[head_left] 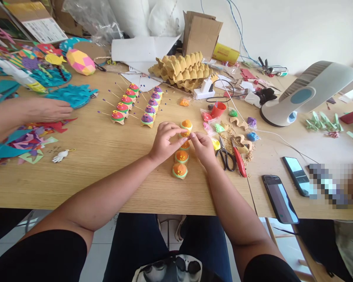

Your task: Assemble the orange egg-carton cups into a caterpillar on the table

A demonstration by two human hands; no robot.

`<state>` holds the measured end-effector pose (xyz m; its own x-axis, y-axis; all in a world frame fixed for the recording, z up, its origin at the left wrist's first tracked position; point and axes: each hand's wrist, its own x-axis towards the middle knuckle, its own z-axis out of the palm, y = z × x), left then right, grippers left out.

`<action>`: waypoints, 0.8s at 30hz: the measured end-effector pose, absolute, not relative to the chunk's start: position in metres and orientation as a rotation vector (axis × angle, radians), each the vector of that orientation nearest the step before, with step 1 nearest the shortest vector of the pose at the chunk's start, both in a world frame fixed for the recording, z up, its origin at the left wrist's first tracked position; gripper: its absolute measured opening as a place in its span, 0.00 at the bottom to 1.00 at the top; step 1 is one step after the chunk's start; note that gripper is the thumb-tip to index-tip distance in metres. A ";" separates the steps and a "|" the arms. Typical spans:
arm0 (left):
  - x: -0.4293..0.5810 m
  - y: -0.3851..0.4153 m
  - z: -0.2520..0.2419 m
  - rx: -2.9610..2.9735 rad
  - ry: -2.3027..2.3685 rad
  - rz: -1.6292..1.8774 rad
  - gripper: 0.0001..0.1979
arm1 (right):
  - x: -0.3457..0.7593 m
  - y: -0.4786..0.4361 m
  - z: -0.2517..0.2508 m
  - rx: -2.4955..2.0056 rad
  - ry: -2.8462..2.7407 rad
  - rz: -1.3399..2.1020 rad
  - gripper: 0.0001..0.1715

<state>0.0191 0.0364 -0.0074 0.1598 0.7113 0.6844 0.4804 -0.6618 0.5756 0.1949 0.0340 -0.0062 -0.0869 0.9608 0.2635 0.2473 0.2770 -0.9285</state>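
A person's bare hands meet over a row of five orange cups with green rims, standing on a wooden table and running away from the table's near edge. The left hand curves its thumb and forefinger at the second cup from the far end, while the right hand brings its thumb and forefinger together just beside it; whether either grips anything cannot be told. Yellow smiling faces mark the nearest two cups. Black-handled scissors and a red-handled tool lie to the right, near a red cup. Beyond the left hand stand a purple-topped row and a red-topped row, both bristling with pins. At far left, a co-worker's hand rests by blue paper pieces.
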 end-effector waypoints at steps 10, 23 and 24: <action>0.020 0.038 -0.009 2.201 1.166 1.506 0.08 | 0.193 0.032 -0.005 -1.079 -1.641 0.909 0.29; 0.017 0.040 -0.010 2.181 1.207 1.532 0.08 | 0.193 0.032 -0.006 -1.088 -1.485 1.071 0.27; 0.017 0.040 -0.010 2.184 1.201 1.520 0.09 | 0.193 0.033 -0.007 -1.087 -1.473 1.071 0.27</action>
<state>0.0172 0.0395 -0.0096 0.1305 0.7226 0.6789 0.4931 -0.6413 0.5879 0.1931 0.0325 -0.0072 -0.1224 0.9725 0.1983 0.1111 0.2120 -0.9709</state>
